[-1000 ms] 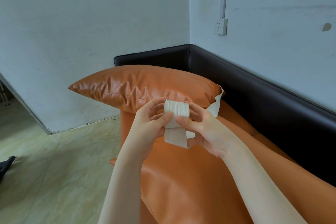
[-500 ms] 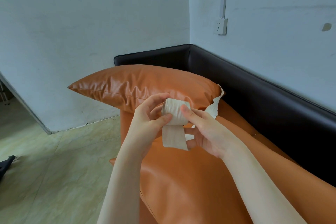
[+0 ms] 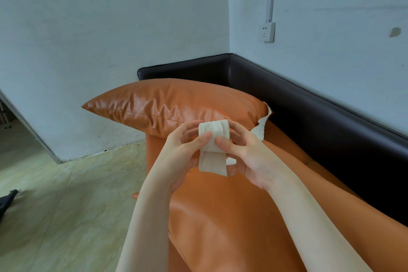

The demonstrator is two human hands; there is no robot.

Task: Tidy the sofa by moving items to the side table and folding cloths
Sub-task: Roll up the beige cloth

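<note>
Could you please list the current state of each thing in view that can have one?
Cream ribbed cloth strip: partly rolled, loose tail hanging down, held off the sofa.
Left hand: grip pinching the roll.
Right hand: grip pinching the roll.
Orange leather cushion: lying on the seat, creased.
White crumpled cloth: unfolded, tucked beside the cushion.
White wall socket: nothing plugged in.

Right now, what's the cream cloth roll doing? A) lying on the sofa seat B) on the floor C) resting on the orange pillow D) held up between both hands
D: the cream cloth roll is pinched by the left hand and right hand, above the sofa seat, with its loose end hanging down.
</note>
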